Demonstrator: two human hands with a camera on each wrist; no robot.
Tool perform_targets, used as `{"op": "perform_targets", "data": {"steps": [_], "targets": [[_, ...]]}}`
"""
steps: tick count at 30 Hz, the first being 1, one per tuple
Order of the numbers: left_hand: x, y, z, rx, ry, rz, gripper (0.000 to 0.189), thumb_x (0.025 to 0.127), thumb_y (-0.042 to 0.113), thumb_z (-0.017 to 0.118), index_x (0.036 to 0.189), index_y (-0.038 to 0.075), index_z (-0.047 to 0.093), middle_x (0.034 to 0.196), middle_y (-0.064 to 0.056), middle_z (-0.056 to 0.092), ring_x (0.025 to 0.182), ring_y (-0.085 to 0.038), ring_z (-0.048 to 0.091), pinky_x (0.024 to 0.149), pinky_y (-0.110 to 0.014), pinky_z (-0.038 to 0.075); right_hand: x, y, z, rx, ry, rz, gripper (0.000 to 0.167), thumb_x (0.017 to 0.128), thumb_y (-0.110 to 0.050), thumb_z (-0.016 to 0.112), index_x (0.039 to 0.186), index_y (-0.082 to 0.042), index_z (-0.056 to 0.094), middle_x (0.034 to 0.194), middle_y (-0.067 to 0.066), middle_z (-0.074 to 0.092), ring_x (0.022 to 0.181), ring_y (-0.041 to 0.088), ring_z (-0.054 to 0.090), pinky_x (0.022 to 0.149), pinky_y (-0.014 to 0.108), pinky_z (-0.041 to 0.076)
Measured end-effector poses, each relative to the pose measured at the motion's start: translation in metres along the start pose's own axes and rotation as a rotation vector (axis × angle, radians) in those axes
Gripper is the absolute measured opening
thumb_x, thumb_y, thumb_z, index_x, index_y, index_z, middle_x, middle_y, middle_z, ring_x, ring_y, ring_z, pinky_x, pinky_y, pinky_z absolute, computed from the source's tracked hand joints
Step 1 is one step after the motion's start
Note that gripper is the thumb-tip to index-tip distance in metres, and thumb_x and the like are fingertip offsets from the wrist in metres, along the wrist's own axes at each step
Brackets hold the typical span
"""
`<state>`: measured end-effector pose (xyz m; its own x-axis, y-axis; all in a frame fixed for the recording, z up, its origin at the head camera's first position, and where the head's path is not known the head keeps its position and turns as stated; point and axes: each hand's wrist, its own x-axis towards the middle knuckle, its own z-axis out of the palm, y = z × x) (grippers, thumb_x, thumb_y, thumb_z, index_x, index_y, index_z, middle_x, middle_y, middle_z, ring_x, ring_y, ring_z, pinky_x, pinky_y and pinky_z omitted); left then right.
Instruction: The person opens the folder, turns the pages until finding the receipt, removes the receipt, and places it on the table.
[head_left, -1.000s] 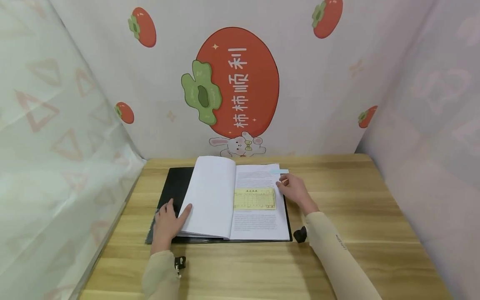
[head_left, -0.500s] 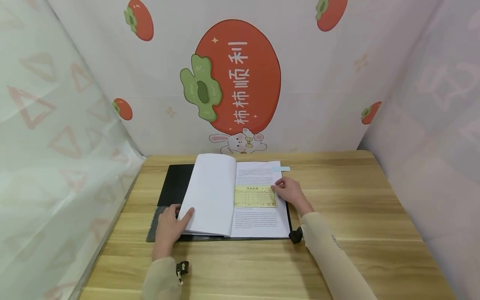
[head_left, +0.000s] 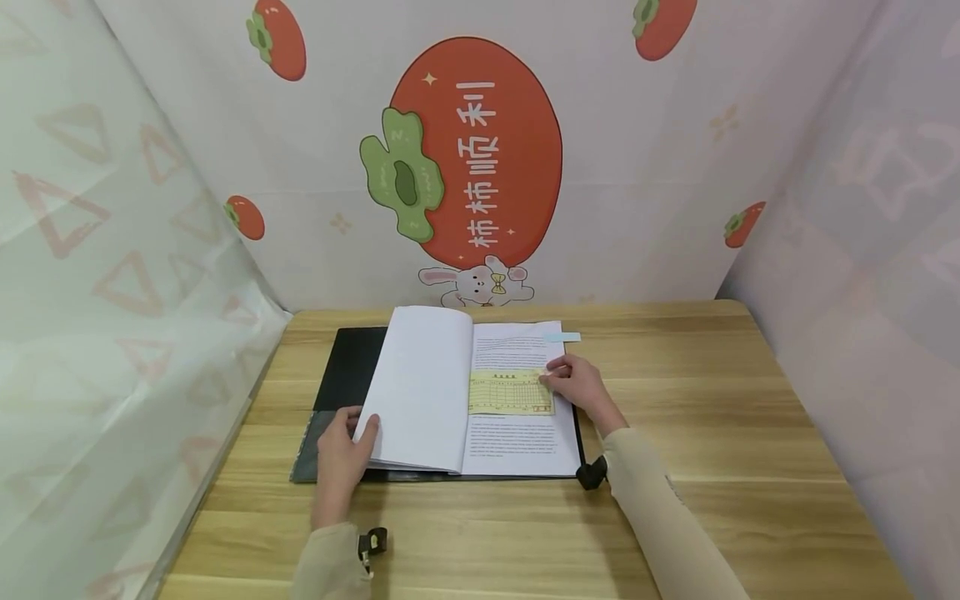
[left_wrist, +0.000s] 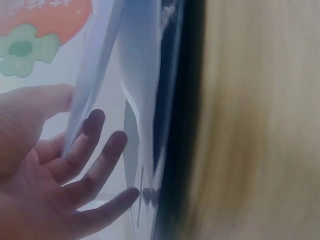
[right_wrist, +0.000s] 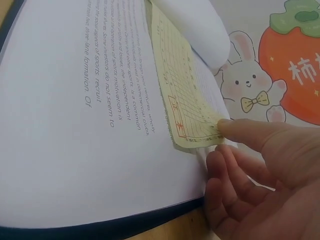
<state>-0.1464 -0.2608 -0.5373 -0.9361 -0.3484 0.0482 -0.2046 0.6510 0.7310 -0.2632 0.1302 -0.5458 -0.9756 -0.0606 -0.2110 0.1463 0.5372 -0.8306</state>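
A black folder (head_left: 349, 363) lies spread on the table with white sheets inside. My left hand (head_left: 343, 454) holds the turned-over stack of pages (head_left: 420, 392) by its lower left edge, the thumb on the face and the fingers behind, as the left wrist view shows. On the printed right page (head_left: 513, 450) lies a yellow ruled form slip (head_left: 506, 396). Its upper right corner is pinched between the thumb and fingers of my right hand (head_left: 579, 387). In the right wrist view that end of the yellow slip (right_wrist: 187, 115) curls up from the page.
A pale blue sticky tab (head_left: 568, 337) juts from the right page's top corner. The wooden table (head_left: 697, 400) extends on both sides of the folder. A patterned cloth (head_left: 622, 183) hangs behind, with more cloth at left and right.
My right hand has come down from near the blue tab to the yellow slip and pinched its corner. My left hand's fingers have slipped behind the turned pages.
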Motion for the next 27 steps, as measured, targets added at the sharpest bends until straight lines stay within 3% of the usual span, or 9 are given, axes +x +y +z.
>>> {"op": "perform_targets", "data": {"steps": [5, 15, 17, 23, 27], "targets": [[-0.005, 0.011, -0.001, -0.063, 0.055, 0.024, 0.041, 0.104, 0.026, 0.067, 0.135, 0.0, 0.06, 0.113, -0.022, 0.068, 0.108, -0.036, 0.065, 0.09, -0.05, 0.05, 0.002, 0.002, 0.0, 0.033, 0.025, -0.014, 0.037, 0.098, -0.019, 0.076, 0.128, 0.0, 0.066, 0.114, 0.016, 0.071, 0.1, 0.026, 0.065, 0.084, 0.032, 0.056], [-0.016, 0.033, 0.0, -0.132, 0.111, 0.094, 0.042, 0.104, 0.023, 0.067, 0.139, 0.002, 0.057, 0.111, -0.021, 0.07, 0.104, -0.036, 0.068, 0.089, -0.051, 0.051, 0.0, 0.004, 0.0, 0.069, 0.05, -0.004, 0.029, 0.099, -0.017, 0.074, 0.122, 0.0, 0.07, 0.11, 0.014, 0.07, 0.095, 0.023, 0.063, 0.077, 0.027, 0.052], [-0.019, 0.037, 0.001, -0.154, 0.125, 0.113, 0.042, 0.105, 0.023, 0.068, 0.14, 0.003, 0.057, 0.111, -0.019, 0.07, 0.104, -0.034, 0.069, 0.087, -0.046, 0.052, -0.001, 0.004, 0.001, 0.064, 0.049, -0.006, 0.028, 0.1, -0.017, 0.073, 0.121, 0.001, 0.07, 0.11, 0.014, 0.07, 0.095, 0.023, 0.062, 0.076, 0.027, 0.052], [-0.028, 0.053, 0.006, -0.267, 0.157, 0.217, 0.04, 0.104, 0.022, 0.07, 0.139, 0.005, 0.06, 0.112, -0.015, 0.068, 0.103, -0.029, 0.069, 0.086, -0.016, 0.047, -0.001, 0.005, 0.001, 0.052, 0.059, -0.024, 0.026, 0.1, -0.015, 0.072, 0.12, 0.001, 0.07, 0.109, 0.014, 0.069, 0.093, 0.024, 0.061, 0.075, 0.027, 0.051], [-0.034, 0.064, 0.012, -0.29, 0.179, 0.281, 0.038, 0.101, 0.016, 0.073, 0.136, 0.005, 0.063, 0.108, -0.013, 0.069, 0.087, -0.025, 0.067, 0.07, -0.021, 0.048, -0.002, 0.005, 0.001, 0.061, 0.068, -0.017, 0.027, 0.101, -0.017, 0.071, 0.122, 0.0, 0.07, 0.11, 0.015, 0.069, 0.093, 0.025, 0.061, 0.075, 0.028, 0.051]]}}
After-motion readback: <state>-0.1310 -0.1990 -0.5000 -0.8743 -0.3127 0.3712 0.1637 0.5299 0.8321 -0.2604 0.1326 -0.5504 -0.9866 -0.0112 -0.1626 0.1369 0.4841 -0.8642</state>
